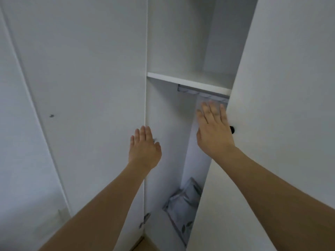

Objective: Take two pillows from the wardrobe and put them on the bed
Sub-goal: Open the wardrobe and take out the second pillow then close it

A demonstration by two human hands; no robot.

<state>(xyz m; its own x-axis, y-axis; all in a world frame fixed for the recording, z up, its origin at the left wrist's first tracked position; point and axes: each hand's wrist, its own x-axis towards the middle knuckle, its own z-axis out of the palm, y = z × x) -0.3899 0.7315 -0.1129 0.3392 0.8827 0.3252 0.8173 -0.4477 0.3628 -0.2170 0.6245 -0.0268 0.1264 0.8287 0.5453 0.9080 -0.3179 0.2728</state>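
Wardrobe (pixel 181 51): we see it white and partly open, its narrow interior running down the middle of the frame.
Left door (pixel 90 87): it fills the centre left of the frame.
Right door (pixel 281 105): it fills the right side, with a dark knob (pixel 232 129) at its edge.
Shelf (pixel 190 81): it crosses the interior in the upper centre, with a grey bar just beneath it.
Left hand (pixel 144 148): our fingers are straight and together, holding nothing, at the edge of the left door.
Right hand (pixel 213 129): our fingers are spread flat, gripping nothing, beside the edge of the right door near the knob.
Pillow (pixel 183 201): grey-white and patterned, it lies low inside the wardrobe, lower centre right, partly hidden by the right door; we cannot make out a second one.
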